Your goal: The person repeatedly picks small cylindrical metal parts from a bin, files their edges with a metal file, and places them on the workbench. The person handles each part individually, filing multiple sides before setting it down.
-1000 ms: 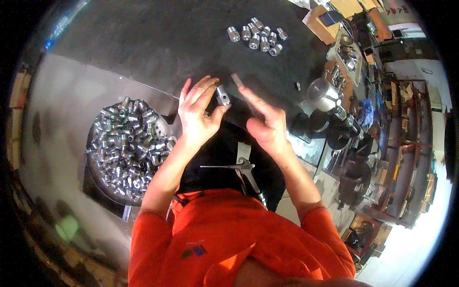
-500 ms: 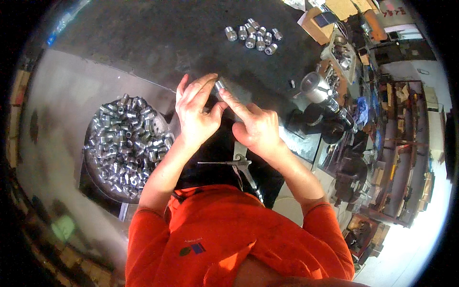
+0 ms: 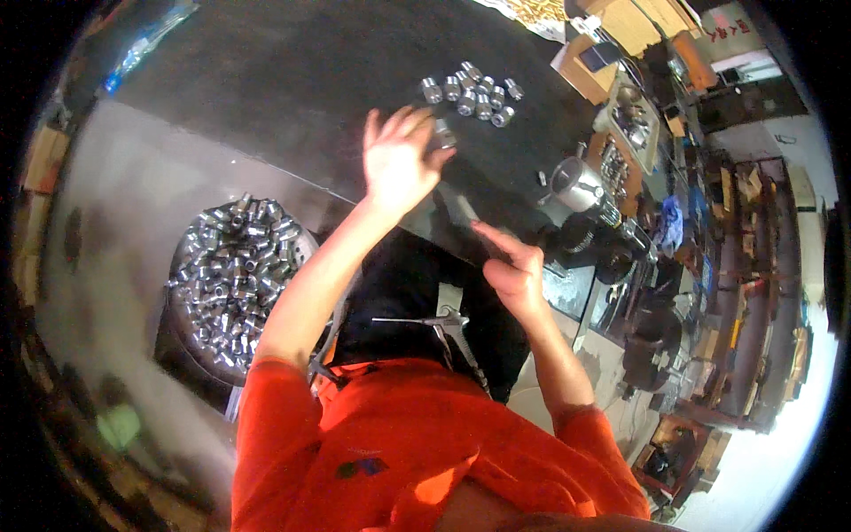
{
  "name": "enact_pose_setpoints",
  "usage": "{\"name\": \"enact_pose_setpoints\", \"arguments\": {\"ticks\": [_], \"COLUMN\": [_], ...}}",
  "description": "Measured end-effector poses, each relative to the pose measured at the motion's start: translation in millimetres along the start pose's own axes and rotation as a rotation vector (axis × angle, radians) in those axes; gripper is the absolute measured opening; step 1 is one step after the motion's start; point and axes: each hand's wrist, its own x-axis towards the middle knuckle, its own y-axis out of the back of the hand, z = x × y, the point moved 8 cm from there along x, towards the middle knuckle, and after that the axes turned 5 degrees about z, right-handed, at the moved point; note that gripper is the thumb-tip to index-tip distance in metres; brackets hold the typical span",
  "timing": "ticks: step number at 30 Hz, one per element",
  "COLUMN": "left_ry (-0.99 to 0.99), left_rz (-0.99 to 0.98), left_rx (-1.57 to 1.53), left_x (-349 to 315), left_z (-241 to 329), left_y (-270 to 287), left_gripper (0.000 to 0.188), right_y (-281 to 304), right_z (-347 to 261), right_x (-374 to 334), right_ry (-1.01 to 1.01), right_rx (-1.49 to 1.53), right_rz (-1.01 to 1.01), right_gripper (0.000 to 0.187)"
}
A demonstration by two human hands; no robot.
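Out over the dark tabletop (image 3: 292, 80), my left hand (image 3: 397, 164) grips a short silver metal fitting (image 3: 444, 135) between thumb and fingertips, near a loose group of similar fittings (image 3: 483, 105). My right hand (image 3: 516, 273) is closed, its index finger stretched along a slim, pale, strip-like tool (image 3: 466, 209); blur hides its exact kind. The two hands are apart. To the left, a round tray (image 3: 304, 246) is heaped with many small metal fittings (image 3: 238, 275). An air blow gun (image 3: 450, 321) lies across the dark area by my lap.
A silver cup-shaped device (image 3: 576, 182) stands at the right, beside a bin of metal parts (image 3: 612, 164). Behind are a cardboard box (image 3: 585, 71) and a bag of brass-coloured parts (image 3: 536, 11). Shelving (image 3: 749, 293) stands farther right; clear plastic (image 3: 146, 49) lies far left.
My hands have separated. The left has moved forward with the fitting toward the group; the right has drawn back to the right with the slim tool. The view has shifted slightly.
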Motion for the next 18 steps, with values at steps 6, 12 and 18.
{"name": "enact_pose_setpoints", "arguments": {"ticks": [6,12,18], "left_ry": [-0.091,-0.086,0.238], "left_rz": [-0.184,-0.081,0.033], "left_rx": [0.289,0.202,0.219], "left_x": [23.5,16.0,-56.1], "left_z": [1.1,-9.8,-107.5], "left_y": [-66.2,-38.9,139.3], "left_gripper": [0.046,0.048,0.025], "right_y": [-7.5,-10.0,-7.7], "right_z": [17.9,34.8,17.3], "right_x": [-11.6,-12.7,-9.4], "right_ry": [-0.008,0.014,0.059], "right_rx": [0.05,0.127,-0.034], "right_rz": [0.036,0.06,0.018], "right_gripper": [0.057,0.058,0.059]}}
